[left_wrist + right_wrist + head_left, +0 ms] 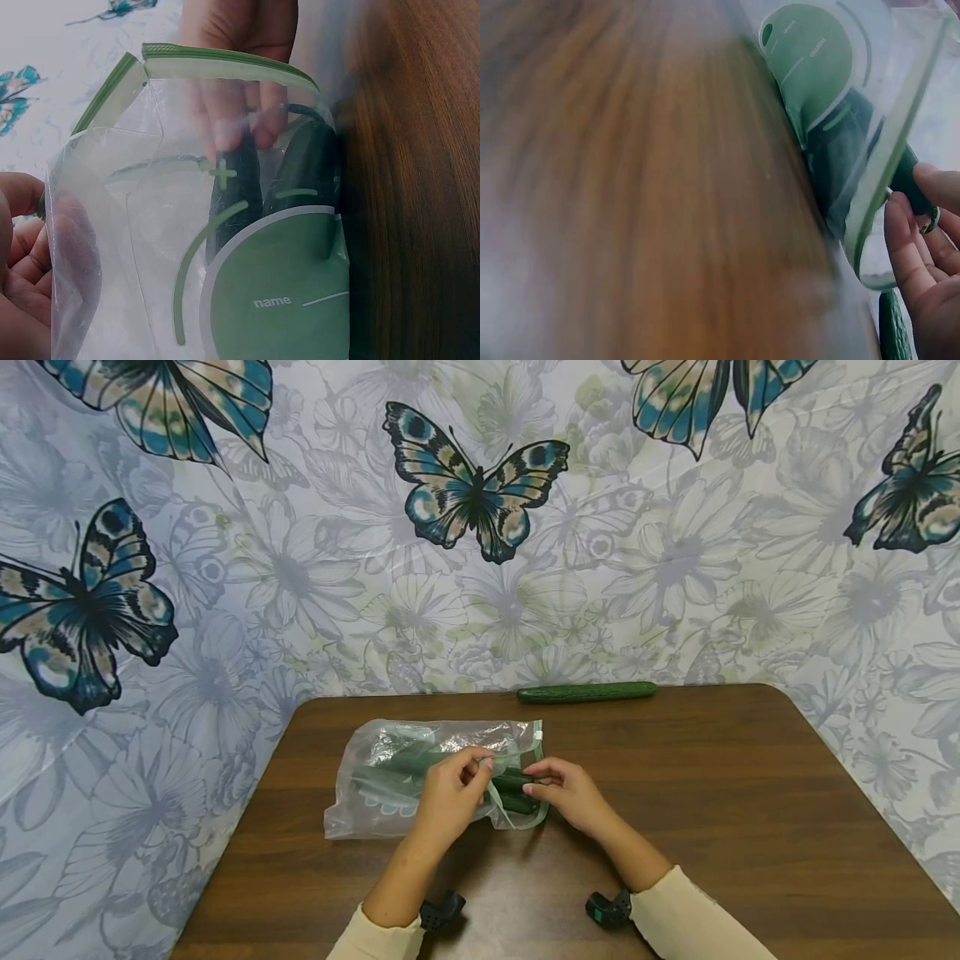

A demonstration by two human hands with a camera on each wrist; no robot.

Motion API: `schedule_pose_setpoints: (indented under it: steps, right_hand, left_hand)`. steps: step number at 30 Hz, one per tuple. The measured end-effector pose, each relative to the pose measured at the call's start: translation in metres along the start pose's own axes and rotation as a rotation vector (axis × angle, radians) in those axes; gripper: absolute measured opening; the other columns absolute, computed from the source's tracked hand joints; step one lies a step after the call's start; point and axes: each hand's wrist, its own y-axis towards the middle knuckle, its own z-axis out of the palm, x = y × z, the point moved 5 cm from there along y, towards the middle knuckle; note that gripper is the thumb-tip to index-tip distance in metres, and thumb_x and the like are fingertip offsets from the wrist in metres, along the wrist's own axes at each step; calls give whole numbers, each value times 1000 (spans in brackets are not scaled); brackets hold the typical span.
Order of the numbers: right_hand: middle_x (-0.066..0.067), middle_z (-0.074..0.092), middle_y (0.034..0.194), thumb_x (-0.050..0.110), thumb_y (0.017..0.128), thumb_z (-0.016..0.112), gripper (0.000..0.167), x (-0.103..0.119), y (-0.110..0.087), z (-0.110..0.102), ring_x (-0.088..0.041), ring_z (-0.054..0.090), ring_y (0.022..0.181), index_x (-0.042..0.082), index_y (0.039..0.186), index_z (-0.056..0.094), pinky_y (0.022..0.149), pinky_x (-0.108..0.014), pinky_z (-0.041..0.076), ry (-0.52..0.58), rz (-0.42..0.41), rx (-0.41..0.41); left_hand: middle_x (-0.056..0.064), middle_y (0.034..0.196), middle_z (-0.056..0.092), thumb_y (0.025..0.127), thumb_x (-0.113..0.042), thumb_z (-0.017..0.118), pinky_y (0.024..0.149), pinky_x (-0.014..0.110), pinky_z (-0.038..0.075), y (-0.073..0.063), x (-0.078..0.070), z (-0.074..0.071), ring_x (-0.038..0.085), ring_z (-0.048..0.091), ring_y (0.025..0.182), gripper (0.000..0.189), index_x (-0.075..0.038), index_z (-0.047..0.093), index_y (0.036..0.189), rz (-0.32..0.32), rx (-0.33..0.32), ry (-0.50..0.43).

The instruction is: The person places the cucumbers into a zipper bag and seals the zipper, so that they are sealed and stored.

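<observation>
A clear zip bag (341,821) with green edging lies on its side on the table, its mouth toward the right. Dark green cucumbers (516,802) show inside it, some behind the clouded plastic. My left hand (450,793) pinches the upper edge of the mouth and lifts it. At the opening, my right hand (573,795) grips the end of one cucumber (907,180) between thumb and fingers. The left wrist view shows these fingers through the plastic, with a second cucumber (306,161) beside the gripped one. A green label reading "name" (277,300) is printed on the bag.
Another cucumber (587,692) lies along the back edge of the brown wooden table (712,793), beyond the bag. Behind the table hangs a cloth (315,568) printed with butterflies and flowers. Dark wrist devices (609,909) sit near both cream sleeves.
</observation>
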Motion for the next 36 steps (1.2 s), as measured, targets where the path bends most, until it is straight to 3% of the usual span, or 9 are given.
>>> schedule_pose_setpoints:
  steps: [6,14,18,23,27,31,36]
  right_hand:
    - [-26,67,120,10,94,71,31,0,5,10,-6,69,96,-5,121,68,80,-20,57,65,-17,49]
    - [-21,68,125,12,95,70,31,0,8,16,-6,67,97,1,123,70,76,-17,54,23,26,55]
    - [-20,69,125,14,95,71,32,1,8,19,-13,68,103,2,124,71,77,-17,54,31,32,55]
    - [-16,67,131,17,94,72,29,5,9,18,-29,65,123,8,122,73,96,-35,57,-57,-13,34]
    - [-11,69,130,14,93,73,23,9,11,18,-31,61,128,13,116,76,106,-48,50,-167,-58,8]
    - [-5,73,116,10,93,72,19,6,14,18,-26,66,116,15,110,78,97,-37,54,-219,-45,-7]
    - [-5,74,116,9,92,72,20,2,15,17,-24,67,113,14,111,78,90,-25,53,-214,-26,-13]
  left_hand:
    - [-2,67,60,99,-17,65,46,24,44,0,0,0,5,55,50,17,-9,73,111,-6,10,6]
    - [-1,67,60,99,-15,66,46,24,45,-2,2,1,5,55,50,13,-15,74,109,-3,12,-15]
    - [-1,68,60,99,-17,65,46,24,45,-2,3,1,5,55,50,15,-13,74,111,-2,13,-12]
    - [-1,70,61,99,-18,65,47,25,46,-1,3,1,6,55,51,17,-10,73,112,-12,18,-6]
    - [-1,71,61,100,-20,65,48,25,46,-1,3,1,7,56,51,17,-12,74,111,-27,25,-2]
    - [-1,71,61,100,-21,64,47,25,46,-1,4,0,7,56,51,16,-14,74,111,-29,23,-1]
    - [-2,71,61,100,-19,64,48,25,47,-1,4,0,7,56,51,15,-15,74,110,-28,16,2]
